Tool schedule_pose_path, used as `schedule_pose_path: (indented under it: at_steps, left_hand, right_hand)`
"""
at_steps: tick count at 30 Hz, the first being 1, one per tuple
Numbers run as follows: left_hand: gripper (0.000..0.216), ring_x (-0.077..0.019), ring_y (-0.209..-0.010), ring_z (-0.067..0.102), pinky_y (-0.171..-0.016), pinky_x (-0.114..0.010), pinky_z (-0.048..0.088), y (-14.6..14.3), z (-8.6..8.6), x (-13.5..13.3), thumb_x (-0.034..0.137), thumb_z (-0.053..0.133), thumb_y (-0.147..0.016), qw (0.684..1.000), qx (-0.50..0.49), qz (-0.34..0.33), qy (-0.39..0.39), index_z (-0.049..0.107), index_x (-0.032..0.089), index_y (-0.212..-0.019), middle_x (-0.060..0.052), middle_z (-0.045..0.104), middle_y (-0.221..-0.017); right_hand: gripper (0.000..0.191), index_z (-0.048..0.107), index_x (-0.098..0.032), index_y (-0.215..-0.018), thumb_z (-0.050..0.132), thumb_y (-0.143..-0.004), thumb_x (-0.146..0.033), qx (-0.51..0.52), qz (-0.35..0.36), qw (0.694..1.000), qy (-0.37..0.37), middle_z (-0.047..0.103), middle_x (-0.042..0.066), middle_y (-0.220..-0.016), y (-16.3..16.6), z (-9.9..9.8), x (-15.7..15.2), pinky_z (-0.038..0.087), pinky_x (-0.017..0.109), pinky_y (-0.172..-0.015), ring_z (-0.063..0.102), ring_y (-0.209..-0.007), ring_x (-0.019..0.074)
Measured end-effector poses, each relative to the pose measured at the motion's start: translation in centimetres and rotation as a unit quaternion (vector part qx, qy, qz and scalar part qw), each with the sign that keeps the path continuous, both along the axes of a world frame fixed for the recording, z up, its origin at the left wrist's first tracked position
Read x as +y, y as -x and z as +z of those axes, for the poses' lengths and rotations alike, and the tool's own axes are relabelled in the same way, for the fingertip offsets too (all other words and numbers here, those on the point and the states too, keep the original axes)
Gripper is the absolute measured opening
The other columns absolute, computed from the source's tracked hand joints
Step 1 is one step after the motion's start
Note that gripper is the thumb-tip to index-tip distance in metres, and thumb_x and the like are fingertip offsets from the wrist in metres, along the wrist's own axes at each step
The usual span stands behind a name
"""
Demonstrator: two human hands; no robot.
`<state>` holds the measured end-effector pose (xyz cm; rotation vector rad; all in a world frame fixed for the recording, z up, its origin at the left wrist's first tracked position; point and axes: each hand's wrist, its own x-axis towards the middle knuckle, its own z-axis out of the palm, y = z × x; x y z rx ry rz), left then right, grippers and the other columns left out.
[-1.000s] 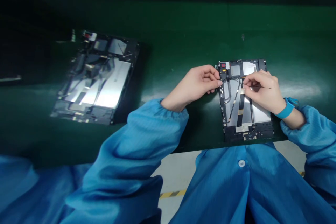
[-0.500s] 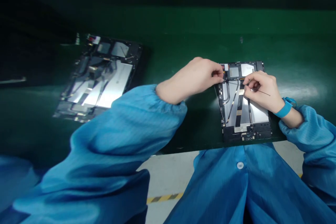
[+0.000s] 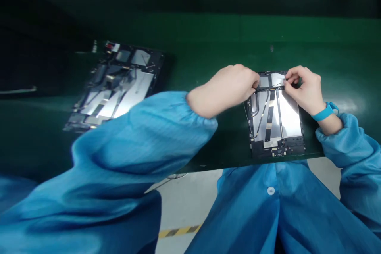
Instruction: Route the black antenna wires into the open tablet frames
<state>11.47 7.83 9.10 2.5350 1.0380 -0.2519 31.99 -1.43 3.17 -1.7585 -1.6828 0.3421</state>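
An opened tablet point(image 3: 291, 119) lies on the green table near its front edge, its silver plates, black ribbon cables and small boards exposed. My left hand point(image 3: 228, 87) is closed at the tablet's upper left corner, fingertips bent down; whatever they pinch is hidden. At the upper right part of the tablet, my right hand point(image 3: 306, 89) pinches a thin dark wire point(image 3: 279, 83) between thumb and forefinger, above a silver plate. Another thin wire point(image 3: 246, 113) hangs out along the tablet's left side.
A second opened tablet point(image 3: 145, 81) lies tilted on the table point(image 3: 202, 51) to the left, partly behind my left sleeve. A thin pale strip point(image 3: 20, 90) is at the far left. Blue cloth point(image 3: 14, 190) shows at the lower left edge.
My right hand has moved up and slightly right, from the tablet's middle to its upper right, with the wire. My left hand has shifted a little right, staying at the upper left corner.
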Motion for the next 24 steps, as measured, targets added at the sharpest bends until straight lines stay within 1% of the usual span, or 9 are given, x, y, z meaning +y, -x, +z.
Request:
schedule_pose_path:
  at_steps: [3,5,7,10,13,16,19,22,24]
  left_hand:
    - [0.019,-0.0341,-0.096,0.076,-0.090,-0.042,0.056,-0.4,-0.1,-2.4,0.023,0.061,-0.093,1.000,0.005,0.030,0.002,0.075,0.015,-0.102,-0.013,0.078,-0.097]
    - [0.028,-0.0389,-0.099,0.077,-0.087,-0.045,0.058,-1.1,-0.3,-4.0,0.028,0.059,-0.096,0.998,0.027,0.051,0.005,0.073,0.010,-0.113,-0.019,0.078,-0.105]
    - [0.033,-0.0419,-0.104,0.077,-0.085,-0.046,0.059,-1.8,-0.5,-5.2,0.024,0.055,-0.097,0.997,0.044,0.067,0.003,0.069,0.006,-0.122,-0.024,0.077,-0.112]
    - [0.034,-0.0410,-0.106,0.077,-0.084,-0.045,0.059,-2.5,-0.8,-5.8,0.016,0.050,-0.095,0.995,0.043,0.093,0.017,0.066,0.006,-0.123,-0.024,0.076,-0.114]
    - [0.030,-0.0378,-0.101,0.076,-0.084,-0.044,0.057,-2.2,-0.9,-5.5,0.014,0.052,-0.092,0.993,0.002,0.116,0.034,0.068,0.010,-0.117,-0.020,0.076,-0.107]
    - [0.021,-0.0354,-0.107,0.070,-0.094,-0.045,0.054,-1.9,-1.1,-4.8,0.018,0.058,-0.091,0.991,-0.086,0.098,0.001,0.071,0.013,-0.106,-0.018,0.074,-0.108]
    - [0.020,-0.0341,-0.112,0.064,-0.101,-0.048,0.050,-2.5,-1.7,-3.7,0.023,0.058,-0.092,0.988,-0.145,0.049,-0.021,0.074,0.014,-0.101,-0.017,0.071,-0.115]
    - [0.022,-0.0292,-0.103,0.066,-0.099,-0.044,0.050,-3.6,-2.6,-2.4,0.023,0.056,-0.094,0.987,-0.162,0.003,0.018,0.076,0.015,-0.097,-0.013,0.072,-0.107]
    - [0.022,-0.0256,-0.096,0.067,-0.095,-0.040,0.051,-4.3,-3.2,-1.5,0.023,0.057,-0.094,0.983,-0.177,-0.012,0.042,0.077,0.015,-0.095,-0.010,0.073,-0.102]
  right_hand:
    - [0.019,0.069,-0.025,-0.090,0.058,-0.082,-0.013,-0.080,0.076,0.993,0.031,0.072,0.002,-0.081,-0.2,0.9,0.3,0.046,0.040,-0.088,0.064,-0.089,0.0246]
    - [0.019,0.070,-0.026,-0.090,0.060,-0.081,-0.013,-0.090,0.118,0.988,0.050,0.072,0.001,-0.081,-0.4,1.4,0.0,0.045,0.040,-0.087,0.064,-0.090,0.0249]
    - [0.019,0.071,-0.026,-0.089,0.061,-0.079,-0.013,-0.056,0.135,0.988,0.058,0.072,0.000,-0.080,-0.8,1.6,-0.4,0.047,0.039,-0.085,0.064,-0.087,0.0233]
    - [0.014,0.070,-0.024,-0.086,0.064,-0.076,-0.016,0.047,0.119,0.991,0.051,0.072,-0.001,-0.078,-1.6,1.1,-1.0,0.050,0.035,-0.078,0.064,-0.078,0.0192]
    - [0.006,0.066,-0.023,-0.081,0.069,-0.075,-0.023,0.159,0.059,0.984,0.050,0.070,-0.002,-0.073,-2.4,-0.1,-1.2,0.051,0.033,-0.069,0.062,-0.069,0.0161]
    - [0.014,0.061,-0.023,-0.077,0.074,-0.072,-0.027,0.241,0.020,0.968,0.064,0.067,-0.004,-0.068,-3.0,-1.0,-1.0,0.051,0.032,-0.066,0.060,-0.063,0.0139]
    - [0.019,0.059,-0.023,-0.076,0.076,-0.069,-0.027,0.278,0.020,0.957,0.076,0.066,-0.004,-0.067,-3.3,-1.5,-0.7,0.053,0.032,-0.067,0.060,-0.063,0.0130]
    - [0.019,0.058,-0.023,-0.077,0.075,-0.069,-0.026,0.290,0.026,0.953,0.084,0.065,-0.003,-0.068,-3.4,-1.6,-0.5,0.054,0.032,-0.067,0.060,-0.063,0.0130]
    - [0.019,0.058,-0.023,-0.077,0.075,-0.068,-0.026,0.295,0.027,0.951,0.088,0.065,-0.003,-0.069,-3.4,-1.6,-0.5,0.054,0.032,-0.067,0.061,-0.063,0.0129]
